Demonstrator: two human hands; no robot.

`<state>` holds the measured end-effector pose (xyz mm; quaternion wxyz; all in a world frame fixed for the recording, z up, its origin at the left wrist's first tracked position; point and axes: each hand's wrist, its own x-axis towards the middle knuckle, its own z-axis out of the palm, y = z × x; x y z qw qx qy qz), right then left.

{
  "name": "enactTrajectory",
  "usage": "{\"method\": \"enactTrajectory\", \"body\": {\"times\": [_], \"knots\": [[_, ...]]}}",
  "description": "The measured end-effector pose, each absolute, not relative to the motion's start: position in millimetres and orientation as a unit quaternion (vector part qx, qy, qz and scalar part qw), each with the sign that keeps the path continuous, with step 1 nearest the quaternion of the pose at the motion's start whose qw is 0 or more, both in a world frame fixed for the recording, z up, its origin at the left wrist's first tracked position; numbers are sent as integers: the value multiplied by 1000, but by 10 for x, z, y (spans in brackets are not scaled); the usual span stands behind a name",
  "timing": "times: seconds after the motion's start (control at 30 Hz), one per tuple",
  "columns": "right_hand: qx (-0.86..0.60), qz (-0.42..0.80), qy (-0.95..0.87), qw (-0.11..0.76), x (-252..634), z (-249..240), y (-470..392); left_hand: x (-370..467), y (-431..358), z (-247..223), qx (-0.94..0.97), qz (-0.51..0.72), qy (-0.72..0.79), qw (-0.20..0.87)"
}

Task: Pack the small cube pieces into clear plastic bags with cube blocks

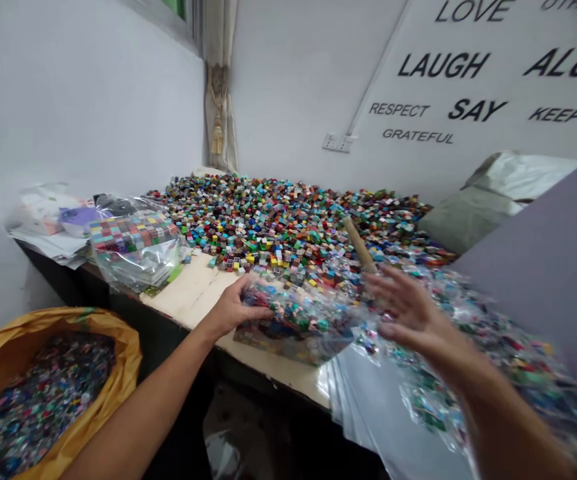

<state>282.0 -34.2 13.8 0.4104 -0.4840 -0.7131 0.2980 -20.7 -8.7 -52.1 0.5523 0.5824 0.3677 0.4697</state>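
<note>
In the head view my left hand [235,308] grips the left end of a clear plastic bag [301,313] filled with small multicoloured pieces. The bag lies on its side over the table's front edge, and its contents are blurred. My right hand [401,308] is off the bag's right end, slightly smeared by motion, with fingers and thumb apart and nothing between them. Just beyond its fingertips a brown stick or tube [359,245] leans on the pile of small coloured cubes [278,213]. Flat clear plastic bags [368,407] lie stacked below my right hand.
At left on the table sits a clear bag of neatly arranged cubes [133,237] beside papers [53,243]. An orange sack [126,333] of small pieces stands at lower left. More small filled bags [508,353] spread at right, near a grey panel [543,260] and a large sack [473,207].
</note>
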Motion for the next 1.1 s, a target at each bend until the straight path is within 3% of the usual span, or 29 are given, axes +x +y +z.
{"method": "enactTrajectory", "body": {"times": [0.1,0.2,0.7,1.1], "knots": [[-473,448,-657,379,2822,-347,-341,-232,-86,-427,614,458,392,509],[-455,497,-614,410,2633,-495,-316,-243,-78,-337,635,441,400,493],[-424,486,-537,544,2554,-672,-195,-144,-37,-250,630,408,442,491],[-438,465,-564,523,2553,-579,-228,1,-42,347,813,260,456,253]]}}
